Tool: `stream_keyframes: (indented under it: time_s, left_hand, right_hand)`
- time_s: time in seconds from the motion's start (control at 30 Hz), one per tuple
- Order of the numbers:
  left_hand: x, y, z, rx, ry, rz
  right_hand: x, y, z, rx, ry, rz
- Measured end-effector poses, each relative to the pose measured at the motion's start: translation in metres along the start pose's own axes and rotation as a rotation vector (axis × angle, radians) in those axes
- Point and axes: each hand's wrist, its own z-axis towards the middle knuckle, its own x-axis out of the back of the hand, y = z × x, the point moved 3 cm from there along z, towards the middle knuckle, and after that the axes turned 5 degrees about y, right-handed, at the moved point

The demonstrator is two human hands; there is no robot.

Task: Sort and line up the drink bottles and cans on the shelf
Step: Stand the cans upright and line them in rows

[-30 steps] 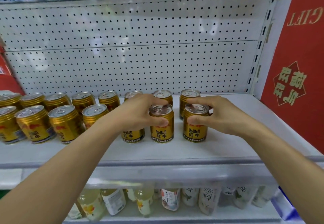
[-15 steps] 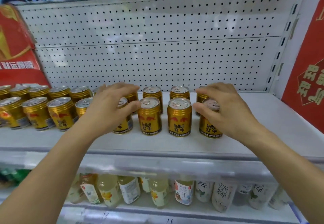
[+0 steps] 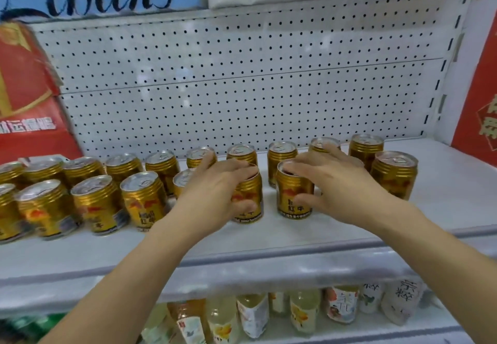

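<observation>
Gold aluminium drink cans with silver pull-tab lids (image 3: 145, 199) stand upright in two rows along a white metal shelf (image 3: 443, 198), one row near the front edge, one nearer the white perforated back panel (image 3: 242, 88). The person's left hand (image 3: 217, 195) curls round one front-row gold can (image 3: 248, 201), thumb on its label. Just beside it, the right hand (image 3: 333, 182) wraps a second front-row gold can (image 3: 294, 195), fingers over the lid, thumb low on its side. Another gold can at the right end (image 3: 394, 174) stands free. A red carton (image 3: 24, 96) sits at the left. Pale bottled drinks (image 3: 252, 314) fill the shelf below.
</observation>
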Motion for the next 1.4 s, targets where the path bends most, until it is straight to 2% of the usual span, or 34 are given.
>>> stream_keyframes:
  time_s: [0.2,0.47,0.57,0.67,0.73,0.9,1.0,1.4]
  left_hand:
    - [-0.002,-0.011,0.002,-0.044,0.067,-0.048]
    - [-0.004,-0.01,0.005,-0.067,0.102,-0.036]
    - [-0.002,-0.022,0.0,-0.054,0.052,-0.081]
    - [0.014,-0.057,-0.019,0.106,0.155,-0.232]
    - [0.022,-0.077,-0.033,0.176,0.175,-0.263]
    - [0.008,-0.081,-0.041,0.134,-0.024,-0.28]
    - [0.003,-0.083,-0.042,0.157,0.024,-0.277]
    - [0.003,-0.072,-0.041,0.2,0.117,-0.148]
  right_hand:
    - [-0.004,-0.014,-0.003,-0.123,0.065,0.176]
    - [-0.01,-0.016,0.002,-0.165,0.046,0.16]
    - [-0.01,-0.013,0.0,-0.145,0.049,0.123]
    - [-0.008,-0.017,0.001,-0.111,0.113,0.052]
    - [-0.007,-0.03,0.006,-0.084,0.157,0.096]
    - [-0.02,-0.071,0.029,0.054,0.055,0.141]
    - [-0.027,-0.078,0.035,0.053,0.009,0.089]
    - [-0.027,-0.08,0.033,0.064,0.057,0.061]
